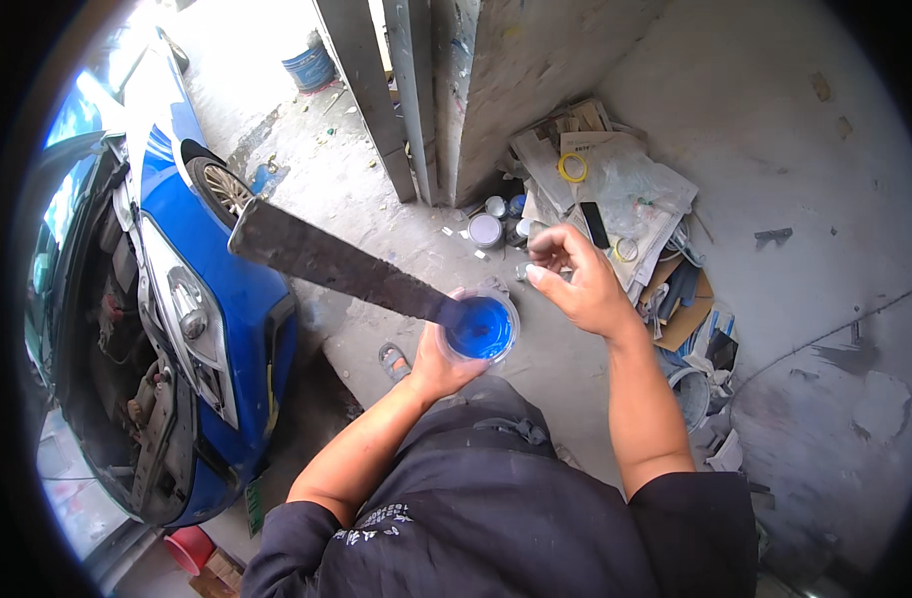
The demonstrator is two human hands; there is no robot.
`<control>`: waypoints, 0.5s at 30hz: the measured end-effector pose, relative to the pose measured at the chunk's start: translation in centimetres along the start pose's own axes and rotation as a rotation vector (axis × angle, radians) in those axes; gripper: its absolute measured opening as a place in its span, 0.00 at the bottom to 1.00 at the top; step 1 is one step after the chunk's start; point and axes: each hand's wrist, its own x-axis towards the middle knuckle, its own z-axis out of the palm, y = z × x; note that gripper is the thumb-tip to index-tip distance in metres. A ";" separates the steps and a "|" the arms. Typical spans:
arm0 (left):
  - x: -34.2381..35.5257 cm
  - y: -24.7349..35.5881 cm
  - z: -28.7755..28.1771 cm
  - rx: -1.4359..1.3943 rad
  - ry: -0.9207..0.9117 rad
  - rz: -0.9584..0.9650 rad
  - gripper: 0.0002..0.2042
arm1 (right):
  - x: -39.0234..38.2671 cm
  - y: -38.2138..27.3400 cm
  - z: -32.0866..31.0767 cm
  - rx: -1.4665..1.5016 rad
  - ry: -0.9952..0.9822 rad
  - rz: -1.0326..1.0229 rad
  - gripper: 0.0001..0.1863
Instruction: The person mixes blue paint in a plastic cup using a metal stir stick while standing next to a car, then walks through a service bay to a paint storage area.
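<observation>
My left hand (pixel 444 364) is wrapped round a clear plastic cup (pixel 512 344) in front of my body. Bright blue paint (pixel 481 331) lies inside it. A long, flat grey mixing stick (pixel 336 261) slants up and left from the cup; its lower end is stained blue and reaches over the rim into the cup. To the right of the cup and above it, my right hand (pixel 580 284) is raised with loosely curled fingers, the thumb apart from them. Its fingertips are slightly blurred, and I see nothing held there.
A blue car (pixel 227 269) with its engine bay exposed stands at left. Ahead are a grey pillar (pixel 516 80), a lidded tub (pixel 485 231) and a heap of cardboard (pixel 605 164) with a dark phone-like slab (pixel 594 225) on it. A blue bucket (pixel 309 68) stands farther off.
</observation>
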 end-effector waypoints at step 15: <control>-2.4 5.2 -10.4 0.203 0.046 0.054 0.34 | 2.8 -17.3 11.6 -0.319 0.049 -0.375 0.13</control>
